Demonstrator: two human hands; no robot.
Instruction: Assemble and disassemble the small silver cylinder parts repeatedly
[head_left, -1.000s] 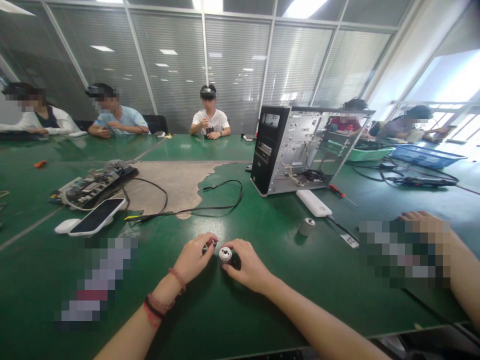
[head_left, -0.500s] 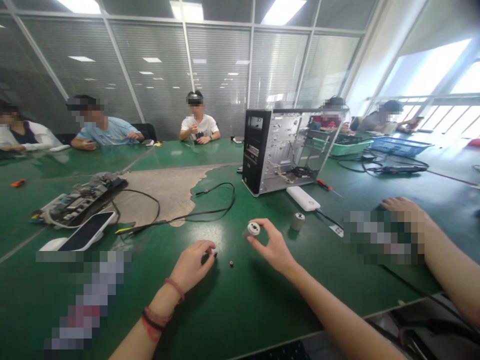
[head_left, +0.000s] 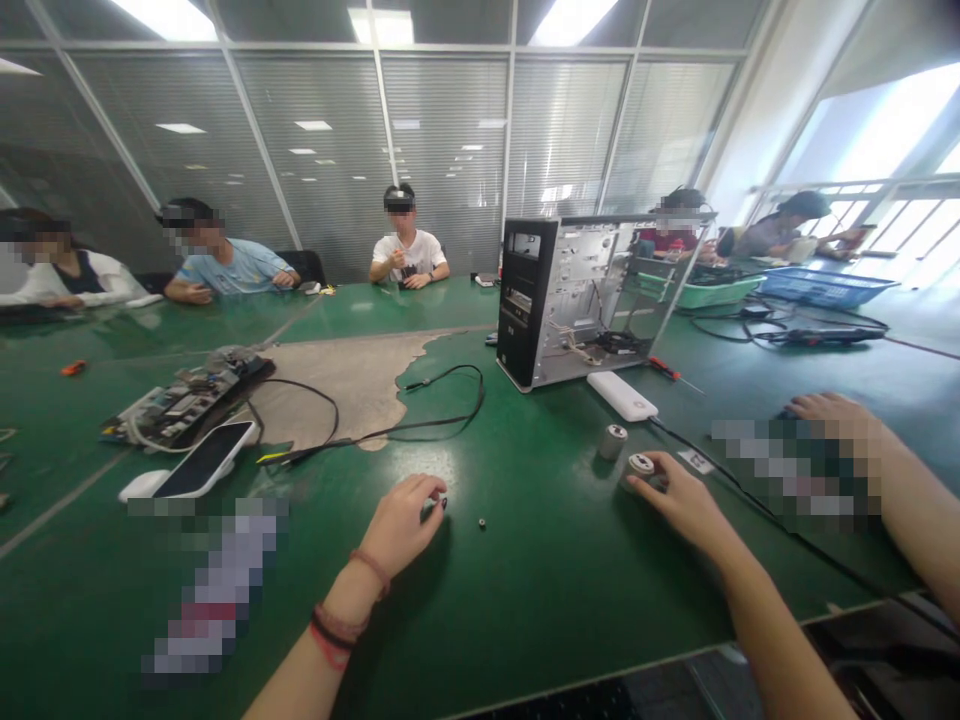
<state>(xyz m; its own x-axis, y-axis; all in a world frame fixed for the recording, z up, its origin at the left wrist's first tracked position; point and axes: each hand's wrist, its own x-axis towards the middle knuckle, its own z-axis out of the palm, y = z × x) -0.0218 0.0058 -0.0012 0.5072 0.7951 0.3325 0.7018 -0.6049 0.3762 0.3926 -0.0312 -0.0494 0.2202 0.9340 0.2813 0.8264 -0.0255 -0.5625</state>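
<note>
Near the right of the green table (head_left: 525, 600), my right hand (head_left: 679, 498) grips a small metal cylinder (head_left: 640, 466) between thumb and fingers. A second, similar metal cylinder (head_left: 613, 442) stands upright just to its left and farther back. My left hand (head_left: 409, 515), with bracelets at the wrist, is pinched around a small dark thing (head_left: 444, 503) at its fingertips, too small to name. Between my hands a tiny metal piece (head_left: 482, 523) lies on the tabletop.
An open computer case (head_left: 529, 300) stands behind the cylinders, near a white power bank (head_left: 621, 396) and a screwdriver (head_left: 664, 368). A circuit assembly (head_left: 184, 400) and a phone (head_left: 202, 462) lie left. Another person's hand (head_left: 840, 412) rests at right; several people sit beyond.
My right hand has moved right with its cylinder, from left of the standing cylinder to its right. My left hand keeps its pinch. The whole view has shifted slightly.
</note>
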